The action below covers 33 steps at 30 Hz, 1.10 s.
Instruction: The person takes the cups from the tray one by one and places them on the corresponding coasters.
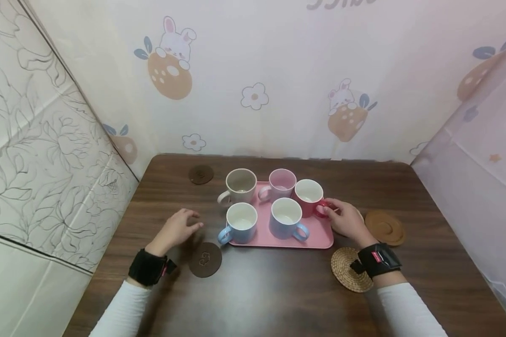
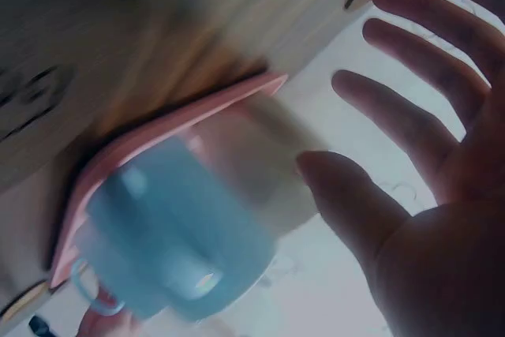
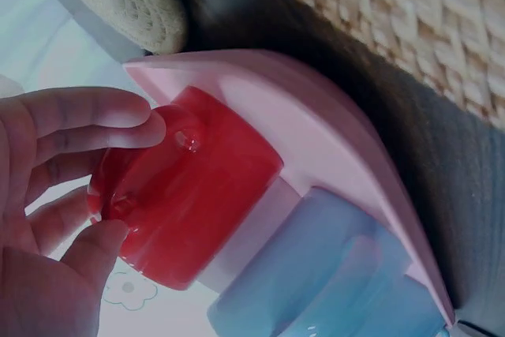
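A pink tray (image 1: 320, 241) on the brown table holds several mugs. My right hand (image 1: 330, 211) pinches the handle of the red mug (image 1: 308, 195) at the tray's back right corner; in the right wrist view, the thumb and fingers of the right hand (image 3: 130, 187) close on the handle of that red mug (image 3: 205, 203). My left hand (image 1: 190, 222) hovers with relaxed fingers left of the tray, nearest the light blue mug (image 1: 241, 223) and holding nothing. The left wrist view is blurred, with the left hand (image 2: 347, 124) spread beside the light blue mug (image 2: 173, 234).
The tray also carries a beige mug (image 1: 240, 185), a pink mug (image 1: 281, 184) and a blue mug (image 1: 286, 218). Dark brown coasters lie at the front left (image 1: 205, 259) and back left (image 1: 201, 174). A woven coaster (image 1: 346, 271) and a tan coaster (image 1: 385, 228) lie to the right.
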Available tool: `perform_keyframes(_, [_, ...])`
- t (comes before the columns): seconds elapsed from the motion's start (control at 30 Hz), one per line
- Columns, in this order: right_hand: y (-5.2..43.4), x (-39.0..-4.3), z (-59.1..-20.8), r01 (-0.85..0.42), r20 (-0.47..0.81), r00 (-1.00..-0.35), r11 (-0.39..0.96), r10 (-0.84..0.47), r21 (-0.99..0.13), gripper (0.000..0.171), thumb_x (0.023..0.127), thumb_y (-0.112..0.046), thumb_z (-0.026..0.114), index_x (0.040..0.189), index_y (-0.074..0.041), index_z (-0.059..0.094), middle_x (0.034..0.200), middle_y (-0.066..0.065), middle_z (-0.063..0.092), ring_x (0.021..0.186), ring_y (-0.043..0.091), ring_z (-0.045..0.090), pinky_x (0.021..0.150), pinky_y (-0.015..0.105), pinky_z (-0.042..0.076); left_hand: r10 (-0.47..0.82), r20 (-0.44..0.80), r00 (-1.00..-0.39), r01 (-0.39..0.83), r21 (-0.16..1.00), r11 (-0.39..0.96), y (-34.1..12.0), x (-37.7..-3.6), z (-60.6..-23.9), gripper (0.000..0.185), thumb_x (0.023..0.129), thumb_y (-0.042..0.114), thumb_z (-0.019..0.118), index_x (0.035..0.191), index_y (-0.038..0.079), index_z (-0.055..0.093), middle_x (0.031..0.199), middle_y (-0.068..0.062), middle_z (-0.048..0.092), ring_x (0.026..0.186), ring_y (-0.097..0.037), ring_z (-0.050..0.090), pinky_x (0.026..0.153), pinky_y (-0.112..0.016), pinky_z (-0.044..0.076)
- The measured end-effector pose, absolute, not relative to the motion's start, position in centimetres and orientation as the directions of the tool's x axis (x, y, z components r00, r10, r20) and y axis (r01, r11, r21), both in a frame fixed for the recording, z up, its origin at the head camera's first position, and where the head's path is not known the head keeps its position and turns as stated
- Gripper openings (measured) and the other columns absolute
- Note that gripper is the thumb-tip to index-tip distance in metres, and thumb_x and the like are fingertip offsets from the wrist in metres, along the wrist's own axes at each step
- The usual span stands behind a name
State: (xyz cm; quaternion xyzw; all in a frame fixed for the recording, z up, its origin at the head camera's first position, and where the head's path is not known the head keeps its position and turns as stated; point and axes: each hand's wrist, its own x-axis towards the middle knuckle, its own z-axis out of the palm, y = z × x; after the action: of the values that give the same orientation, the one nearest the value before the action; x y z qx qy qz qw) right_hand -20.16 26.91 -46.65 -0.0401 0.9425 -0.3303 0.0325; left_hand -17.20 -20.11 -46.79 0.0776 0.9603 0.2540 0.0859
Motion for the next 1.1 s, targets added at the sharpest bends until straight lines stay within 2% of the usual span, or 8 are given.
perform_keyframes(0.27, [27.1,-20.1,-47.2,-0.021,-0.053,-0.996,0.758,-0.073,-0.652,0.046,0.096,-0.033,0.061,0.131,-0.003,0.057,0.114,0.022,0.065,0.098,0.034,0.062,0.065,0.031,0.055,0.23,-0.175,-0.957,0.118,0.489,0.864,-18.0,-13.3,-47.7,0.045,0.087,0.03,0.073,0.123,0.004,0.062,0.13,-0.021,0.055,0.12,-0.04,0.053,0.099,-0.056,0.044])
perform_keyframes(0.5, [27.0,-20.0,-47.7,-0.065,-0.007,-0.996,0.77,-0.091,-0.635,0.045,0.096,-0.028,0.063,0.133,-0.003,0.057,0.113,0.022,0.067,0.094,0.033,0.062,0.063,0.029,0.05,0.215,-0.218,-0.952,0.103,0.431,0.896,-16.2,-11.9,-48.0,0.063,0.08,0.037,0.08,0.13,0.006,0.058,0.136,-0.02,0.051,0.124,-0.038,0.05,0.098,-0.056,0.045])
perform_keyframes(0.63, [27.2,-19.9,-47.8,-0.085,0.017,-0.995,0.773,-0.095,-0.629,0.046,0.096,-0.029,0.063,0.133,-0.002,0.057,0.112,0.023,0.067,0.093,0.032,0.062,0.065,0.03,0.05,0.21,-0.212,-0.954,0.121,0.369,0.921,-15.6,-11.4,-48.7,0.072,0.074,0.043,0.083,0.13,0.006,0.057,0.135,-0.021,0.052,0.122,-0.04,0.049,0.091,-0.059,0.048])
perform_keyframes(0.77, [27.3,-19.9,-47.7,-0.083,0.01,-0.995,0.764,-0.1,-0.639,0.049,0.096,-0.035,0.061,0.134,-0.006,0.057,0.115,0.021,0.067,0.097,0.032,0.062,0.072,0.036,0.056,0.228,-0.198,-0.953,0.15,0.343,0.927,-15.1,-10.8,-49.4,0.078,0.068,0.048,0.085,0.127,0.004,0.058,0.131,-0.023,0.052,0.119,-0.044,0.048,0.083,-0.064,0.049])
perform_keyframes(0.9, [27.4,-20.1,-47.6,-0.076,-0.005,-0.994,0.753,-0.105,-0.653,0.049,0.095,-0.039,0.061,0.135,-0.011,0.058,0.116,0.019,0.067,0.099,0.032,0.061,0.078,0.043,0.058,0.25,-0.193,-0.949,0.176,0.334,0.926,-14.8,-10.5,-49.1,0.081,0.065,0.045,0.088,0.127,0.002,0.058,0.128,-0.025,0.052,0.117,-0.046,0.048,0.08,-0.065,0.048])
perform_keyframes(1.1, [27.4,-20.0,-47.5,-0.086,0.019,-0.995,0.756,-0.096,-0.649,0.05,0.095,-0.04,0.061,0.134,-0.009,0.058,0.115,0.019,0.067,0.099,0.034,0.061,0.078,0.044,0.058,0.256,-0.19,-0.948,0.186,0.324,0.928,-14.6,-10.5,-49.0,0.076,0.066,0.032,0.09,0.128,0.0,0.057,0.119,-0.022,0.053,0.109,-0.04,0.05,0.077,-0.057,0.052])
